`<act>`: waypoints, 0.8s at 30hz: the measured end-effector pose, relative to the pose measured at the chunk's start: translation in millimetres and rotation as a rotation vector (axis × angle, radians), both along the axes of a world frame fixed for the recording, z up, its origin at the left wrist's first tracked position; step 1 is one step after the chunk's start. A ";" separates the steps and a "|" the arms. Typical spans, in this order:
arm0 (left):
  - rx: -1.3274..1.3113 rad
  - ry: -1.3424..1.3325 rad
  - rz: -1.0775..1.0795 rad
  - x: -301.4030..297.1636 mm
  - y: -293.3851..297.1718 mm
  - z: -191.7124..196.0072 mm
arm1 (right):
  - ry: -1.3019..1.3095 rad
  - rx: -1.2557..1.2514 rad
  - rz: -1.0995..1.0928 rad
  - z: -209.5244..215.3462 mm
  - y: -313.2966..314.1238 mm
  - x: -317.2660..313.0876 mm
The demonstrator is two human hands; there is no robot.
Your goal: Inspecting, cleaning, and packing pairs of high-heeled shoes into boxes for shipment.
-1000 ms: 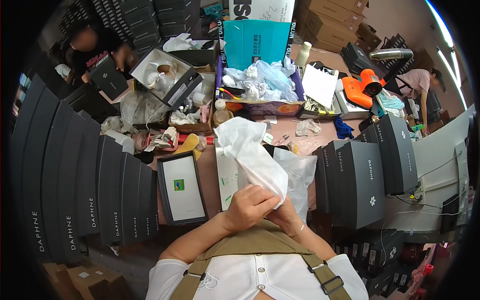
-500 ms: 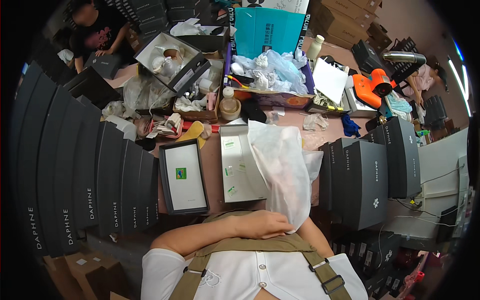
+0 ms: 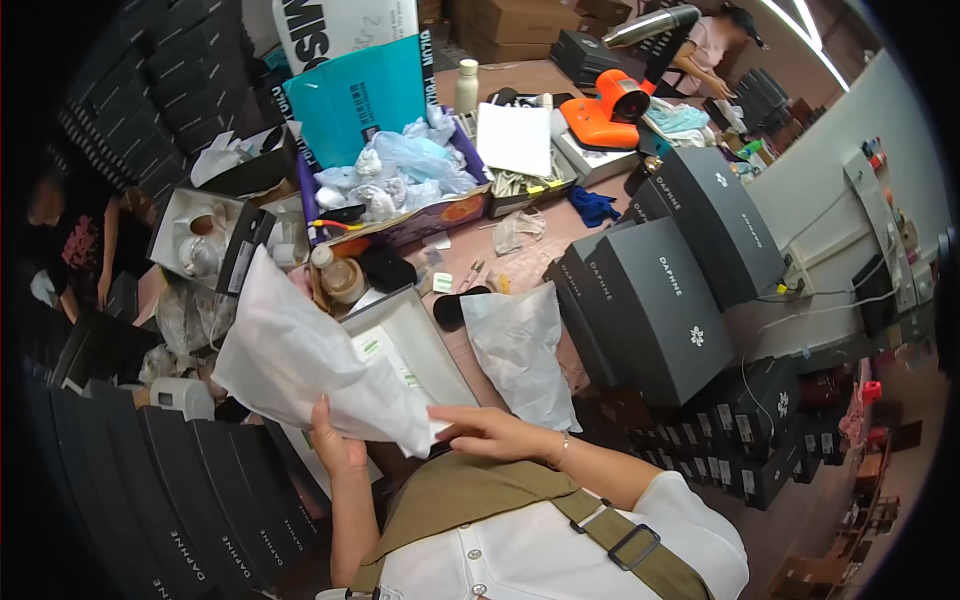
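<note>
A white, soft, slightly see-through pouch (image 3: 305, 360) slants over the left part of an open grey box (image 3: 435, 345). It looks filled, but its contents are hidden. My left hand (image 3: 338, 445) grips the pouch from below, near its lower end, thumb up along its side. At that loose lower end, my right hand (image 3: 492, 433) touches the edge with stretched fingers that are apart. Small white-and-green packets (image 3: 375, 345) lie inside the box. A second white pouch (image 3: 520, 345) lies on the table to the right of the box.
Dark grey shoeboxes stand stacked at right (image 3: 640, 310) and in a row at left (image 3: 180, 480). Behind are a purple carton (image 3: 400, 225) of crumpled plastic, a bottle (image 3: 345, 280), a blue cloth (image 3: 594, 207) and an orange device (image 3: 607, 110). Other people work farther back.
My view has turned to the right. A filled pouch is now tilted left across the box, in my left hand. My right hand, hidden before, now shows at its end.
</note>
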State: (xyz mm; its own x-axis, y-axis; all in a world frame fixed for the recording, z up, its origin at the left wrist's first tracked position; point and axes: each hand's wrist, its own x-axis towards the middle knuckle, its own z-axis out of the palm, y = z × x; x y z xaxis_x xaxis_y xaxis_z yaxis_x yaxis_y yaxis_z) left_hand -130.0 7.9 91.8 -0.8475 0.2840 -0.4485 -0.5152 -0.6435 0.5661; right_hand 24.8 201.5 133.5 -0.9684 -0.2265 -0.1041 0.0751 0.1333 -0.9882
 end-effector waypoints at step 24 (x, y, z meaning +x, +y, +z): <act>-1.127 1.782 -0.986 4.6 75.2 -135.8 | -0.213 -0.599 -0.978 -37.3 36.9 56.0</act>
State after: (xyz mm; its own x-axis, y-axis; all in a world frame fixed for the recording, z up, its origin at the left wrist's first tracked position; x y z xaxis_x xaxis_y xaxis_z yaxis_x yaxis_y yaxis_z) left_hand -125.4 83.0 -44.0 -0.2482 0.9640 0.0958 0.8650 0.1760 0.4699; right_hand 80.8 238.4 96.3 -0.7331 0.5389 -0.4150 0.0599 -0.5566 -0.8286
